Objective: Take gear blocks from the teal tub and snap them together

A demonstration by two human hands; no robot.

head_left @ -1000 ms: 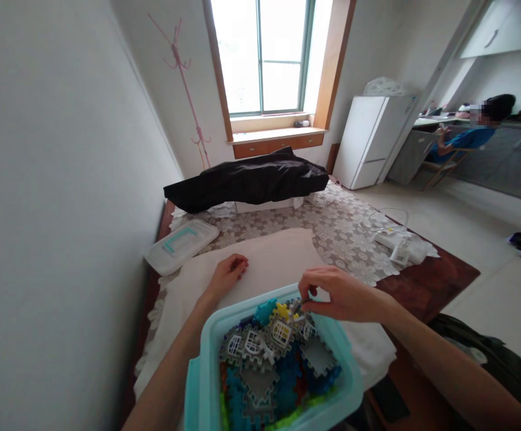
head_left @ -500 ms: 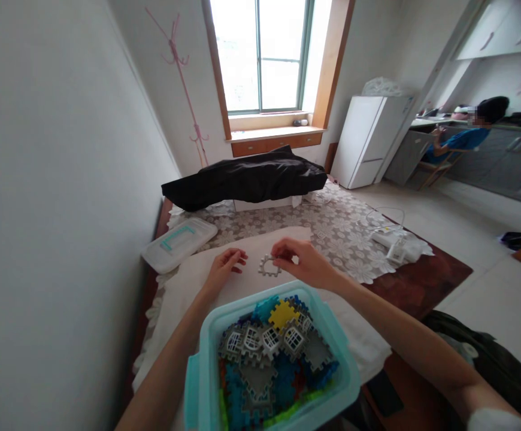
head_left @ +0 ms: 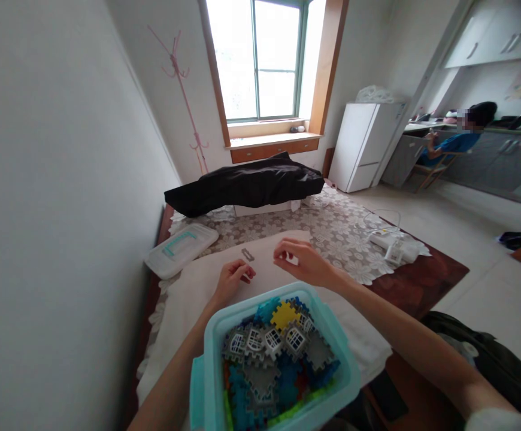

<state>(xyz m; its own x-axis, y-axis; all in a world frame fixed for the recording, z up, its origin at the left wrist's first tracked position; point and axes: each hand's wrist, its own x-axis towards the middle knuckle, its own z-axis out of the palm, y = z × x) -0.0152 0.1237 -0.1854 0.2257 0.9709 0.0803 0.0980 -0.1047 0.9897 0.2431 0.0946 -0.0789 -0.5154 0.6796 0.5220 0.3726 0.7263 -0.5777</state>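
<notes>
A light-blue tub (head_left: 207, 371) holds toothed plastic building pieces, mostly grey and blue, with several white window inserts. A yellow toothed piece (head_left: 285, 315) lies among them at the far side. Beyond the tub, a small grey frame piece (head_left: 248, 255) shows against the white cloth (head_left: 224, 263), apart from both hands; whether it rests flat is unclear. My left hand (head_left: 233, 280) is just below that piece, fingers loosely bent and nothing visible in them. To its right, my right hand (head_left: 304, 261) hovers over the cloth with curved fingers, holding nothing I can see.
A clear lid (head_left: 182, 248) lies at the left by the wall. Behind the cloth is a long black cover (head_left: 247, 182) on the flowered tablecloth (head_left: 341, 236). A white item with a cable (head_left: 393, 245) sits at the right. A person in blue (head_left: 453, 143) sits far right.
The grey toothed frame piece has left my right hand and now appears further left on or over the cloth. My left hand has moved slightly right and nearer the tub.
</notes>
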